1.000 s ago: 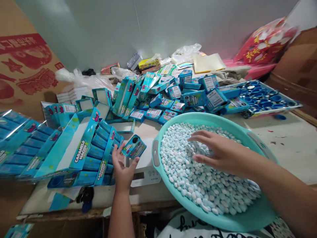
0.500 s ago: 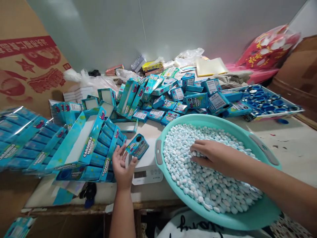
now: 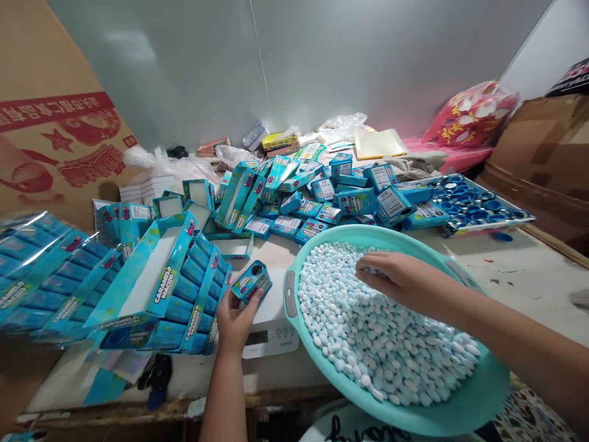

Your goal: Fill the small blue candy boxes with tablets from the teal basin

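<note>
My left hand (image 3: 237, 319) is closed round a small blue candy box (image 3: 251, 282), which has a round dark hole in its top and is held tilted over the scale. Beneath it lies the white kitchen scale (image 3: 271, 347), its display facing me. My right hand (image 3: 384, 273) is above the far part of a turquoise basin (image 3: 291, 294), fingers curled together round some candies. Oval white and pale blue candies (image 3: 391, 350) fill most of the basin. How many the right fingers hold is hidden.
Display cartons (image 3: 161, 282) packed with blue boxes stand at the left. A heap of small blue boxes (image 3: 354, 199) lies behind the basin. At the right is a tray (image 3: 488, 230) of blue caps, with brown cardboard boxes (image 3: 543, 159) beyond. Black scissors (image 3: 156, 374) lie near the front edge.
My right fingers, spread over the candies earlier, have closed and lifted slightly. My left fingers, loosely open beside the box before, now grip it and have raised it off the scale.
</note>
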Tool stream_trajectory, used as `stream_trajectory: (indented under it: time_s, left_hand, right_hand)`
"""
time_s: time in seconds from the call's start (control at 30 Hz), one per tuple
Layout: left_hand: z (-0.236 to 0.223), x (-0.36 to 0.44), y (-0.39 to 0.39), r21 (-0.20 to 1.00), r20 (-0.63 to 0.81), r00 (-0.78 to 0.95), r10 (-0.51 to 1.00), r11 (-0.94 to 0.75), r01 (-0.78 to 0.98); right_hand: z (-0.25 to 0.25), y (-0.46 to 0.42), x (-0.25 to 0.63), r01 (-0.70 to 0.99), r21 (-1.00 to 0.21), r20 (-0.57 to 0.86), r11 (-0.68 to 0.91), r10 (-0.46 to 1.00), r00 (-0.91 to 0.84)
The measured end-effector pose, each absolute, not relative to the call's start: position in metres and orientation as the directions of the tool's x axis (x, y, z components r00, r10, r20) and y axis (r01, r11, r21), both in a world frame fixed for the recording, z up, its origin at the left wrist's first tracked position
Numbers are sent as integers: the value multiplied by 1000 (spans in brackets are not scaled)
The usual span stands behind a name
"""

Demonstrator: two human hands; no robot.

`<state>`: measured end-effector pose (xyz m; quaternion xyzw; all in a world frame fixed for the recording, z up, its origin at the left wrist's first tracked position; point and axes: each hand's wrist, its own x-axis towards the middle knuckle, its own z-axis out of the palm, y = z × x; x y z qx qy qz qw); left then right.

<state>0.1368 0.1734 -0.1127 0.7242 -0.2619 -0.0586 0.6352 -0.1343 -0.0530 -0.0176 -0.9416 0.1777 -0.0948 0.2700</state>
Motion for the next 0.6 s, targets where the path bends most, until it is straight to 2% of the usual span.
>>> stream_trajectory:
  time_s: [0.1,0.2,0.3,0.4,0.5,0.6]
  left_hand:
    - [-81,121,162,935,322,845,-427,3,-355]
    - [-40,85,139,906,395,767,-506,74,-418]
    - [-17,42,112,867,360,564,-743,43,-496]
    - [-21,10,91,869,307,425,-851,69,-489]
    - [-34,-1,81,861,316,346,-883,114,-495]
    - [-42,3,80,833,351,317,-881,139,-535]
  right_hand:
    - [-12,-55,-133,-274,-813,61,-513,-544,837]
    - [1,-58,-127,-85,-987,38,-137,-710,703]
    - [20,-61,-118,227,-966,37,121,-806,590]
    - [30,-61,-111,453,-868,80,204,-842,533]
    - [28,-58,-105,559,-789,107,255,-839,533]
    - [20,-55,-101,576,-774,109,263,-841,530]
